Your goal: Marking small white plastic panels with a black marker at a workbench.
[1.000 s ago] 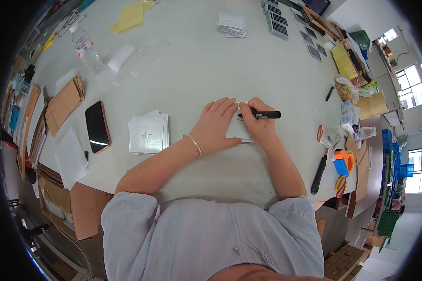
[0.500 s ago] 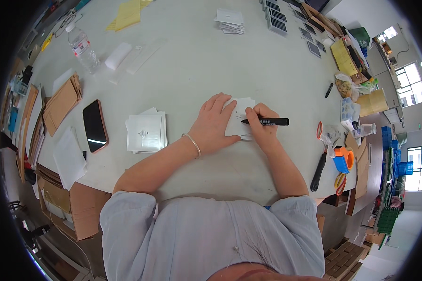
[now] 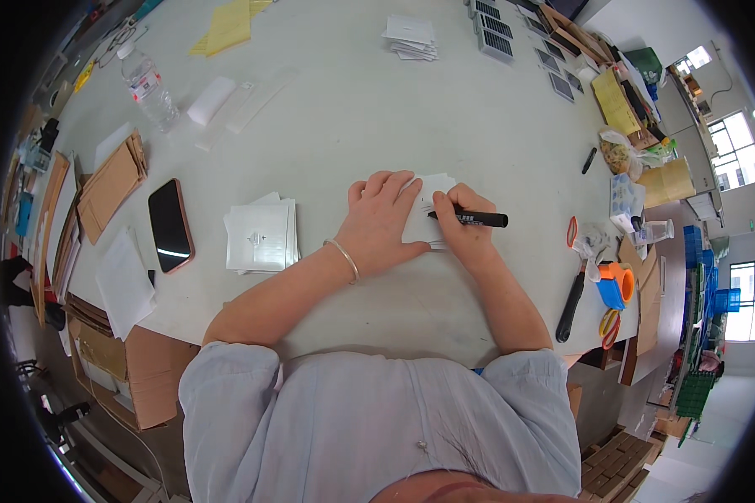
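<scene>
A black marker pen (image 3: 481, 219) is pinched in my right hand (image 3: 466, 233), its tip at the surface of a small stack of white cards (image 3: 432, 185). Short dark marks show on the top card. My left hand (image 3: 379, 216) lies over the left side of that stack, palm down with fingers stretched out, and covers part of it. A bracelet circles my left wrist. To the left of my left forearm sits another stack of white cards (image 3: 262, 236) with a small dark print on the top one.
A smartphone (image 3: 170, 226) lies at the left, near brown cardboard pieces (image 3: 112, 186) and a water bottle (image 3: 150, 90). At the right are a box cutter (image 3: 571, 308), an orange and blue tape dispenser (image 3: 616, 286) and scissors (image 3: 609, 328). Another white card stack (image 3: 412, 38) stands at the far side.
My right hand and the marker have shifted slightly left over the card. The fingers of my left hand have bent a little; its palm stays in place.
</scene>
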A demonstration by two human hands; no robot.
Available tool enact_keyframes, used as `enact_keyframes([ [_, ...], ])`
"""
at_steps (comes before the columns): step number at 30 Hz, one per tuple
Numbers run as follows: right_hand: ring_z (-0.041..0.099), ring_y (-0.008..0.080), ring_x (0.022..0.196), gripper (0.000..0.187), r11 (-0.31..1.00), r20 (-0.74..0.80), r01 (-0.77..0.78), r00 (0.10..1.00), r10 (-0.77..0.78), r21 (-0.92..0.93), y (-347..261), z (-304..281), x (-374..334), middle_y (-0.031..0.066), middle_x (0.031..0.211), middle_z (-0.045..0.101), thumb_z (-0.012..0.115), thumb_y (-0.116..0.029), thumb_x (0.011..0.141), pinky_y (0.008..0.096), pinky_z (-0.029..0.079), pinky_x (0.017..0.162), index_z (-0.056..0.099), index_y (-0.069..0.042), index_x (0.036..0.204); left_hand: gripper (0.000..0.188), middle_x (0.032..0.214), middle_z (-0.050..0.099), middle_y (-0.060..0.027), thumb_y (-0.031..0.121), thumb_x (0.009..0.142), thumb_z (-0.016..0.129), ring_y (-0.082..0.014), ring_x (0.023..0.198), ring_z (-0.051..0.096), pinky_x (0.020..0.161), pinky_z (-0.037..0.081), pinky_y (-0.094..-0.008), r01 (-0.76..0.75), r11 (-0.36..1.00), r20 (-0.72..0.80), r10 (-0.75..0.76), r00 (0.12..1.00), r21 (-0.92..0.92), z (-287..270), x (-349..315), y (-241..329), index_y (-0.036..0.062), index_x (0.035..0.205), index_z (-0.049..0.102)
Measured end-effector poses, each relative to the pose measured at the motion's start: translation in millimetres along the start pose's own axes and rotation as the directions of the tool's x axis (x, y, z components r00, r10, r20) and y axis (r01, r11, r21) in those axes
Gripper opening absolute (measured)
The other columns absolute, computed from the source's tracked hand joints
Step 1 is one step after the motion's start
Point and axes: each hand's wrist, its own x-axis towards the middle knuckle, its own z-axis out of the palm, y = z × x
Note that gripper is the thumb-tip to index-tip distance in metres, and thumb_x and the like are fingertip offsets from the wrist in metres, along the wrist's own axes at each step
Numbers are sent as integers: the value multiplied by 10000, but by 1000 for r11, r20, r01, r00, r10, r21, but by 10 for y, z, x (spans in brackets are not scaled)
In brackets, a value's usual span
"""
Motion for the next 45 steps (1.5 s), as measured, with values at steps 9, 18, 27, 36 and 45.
enact_keyframes([
  [9,397,40,544,244,890,-225,-116,946,234,441,-23,-154,106,-26,616,466,577,-82,873,211,313,493,478,-68,651,703,1301,438,-142,338,623,748,-321,1213,379,1002,286,-476,-57,997,-20,58,998,55,-67,-19,101,65,1220,496],
  [18,369,29,568,264,965,-22,-149,987,157,216,-62,-44,163,-46,599,449,640,-130,861,218,292,485,484,-58,661,513,1126,492,-174,325,613,749,-303,1057,446,889,381,-386,-378,925,354,370,859,-50,-45,-467,608,33,980,540],
  [27,393,59,537,266,992,-9,-94,995,95,89,10,56,130,-7,560,485,655,-127,838,248,341,478,493,-25,653,489,1113,502,-170,363,653,757,-311,1022,483,846,407,-399,-177,984,340,174,924,-22,-195,-82,319,13,922,546],
  [36,384,65,516,276,998,0,-61,998,61,-34,2,64,146,7,537,466,655,-120,832,257,335,465,480,-28,639,559,1327,401,-260,305,687,744,-406,1268,361,1040,333,-443,-138,988,53,135,990,63,-44,5,14,-23,1056,481],
  [45,386,49,518,275,987,-8,-92,996,94,132,-27,-29,15,-8,539,487,648,-71,819,247,324,458,470,-23,614,596,1338,382,-269,335,709,733,-388,1273,348,1063,315,-422,-97,994,87,93,992,43,-73,6,5,-30,1103,474],
])
